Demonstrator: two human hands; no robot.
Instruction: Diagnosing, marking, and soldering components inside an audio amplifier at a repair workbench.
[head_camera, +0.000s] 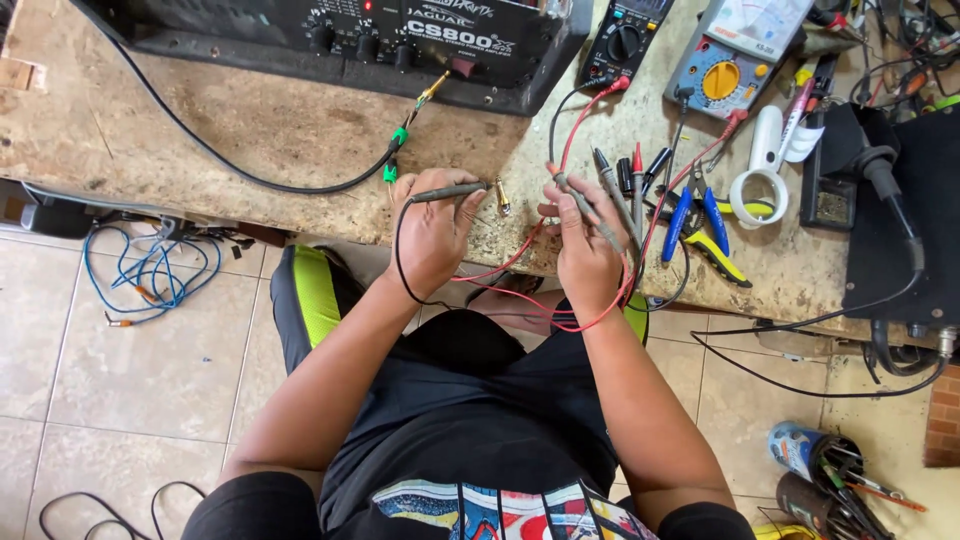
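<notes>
Closest to me is my own lap in dark shorts, with the tiled floor (150, 370) off to my left, where a tangle of blue wire (150, 275) lies beside the bench leg. My left hand (432, 230) is clamped around a black cable plug (462, 189) — its gold tip (501, 197) sticks out past my thumb, and the black cord loops down from my fist. My right hand (583, 245) is closed on a grey test probe (585, 207), fingers wrapped along its shaft, with the red lead (560, 315) curling under my wrist. Both hands hover at the near edge of the bench (260, 130), close together but not touching. Just past my right hand lie spare probes (625, 180) and blue-and-yellow-handled pliers (705, 225). Further right sits a white magnifier (762, 165) and a black soldering stand (880, 200). At the far edge rest a black amplifier (400, 40) with a green-banded plug (397, 140) leading to it, a dark multimeter (625, 40) and a blue-grey analogue meter (735, 45) — leads run back from them.
</notes>
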